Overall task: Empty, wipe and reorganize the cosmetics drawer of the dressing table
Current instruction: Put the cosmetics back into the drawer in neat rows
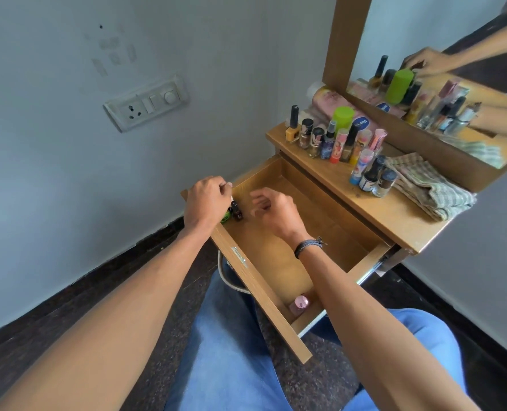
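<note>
Drawer (pixel 279 256) of the dressing table is pulled fully out over the person's lap, and most of its wooden floor is bare. Only a few items are inside: in the far left corner I count two small bottles, a dark one (pixel 236 210) and a green-capped one (pixel 225 216), and in the near corner lies one pink-capped nail polish bottle (pixel 299 304) on its side.

The left hand (pixel 206 203) is curled at the far left corner of the drawer, right over these two bottles. It seems to pinch something small and pale between thumb and finger, but I cannot tell what it is. The right hand (pixel 273 210) hovers above the drawer floor, loosely half-closed, and holds nothing; it is a little blurred.

On the counter (pixel 394 212) stand the cosmetics taken out of the drawer, packed upright in rows near the mirror (pixel 454 54), probably so that the drawer can be wiped. I count roughly fifteen bottles and tubes, among them one tall can with a lime green cap (pixel 342 115); the exact number is hard to see. One checked cloth (pixel 424 185) lies folded just beside them, ready for wiping, I think. Because so little is in the drawer, I judge that the emptying is almost finished.
</note>
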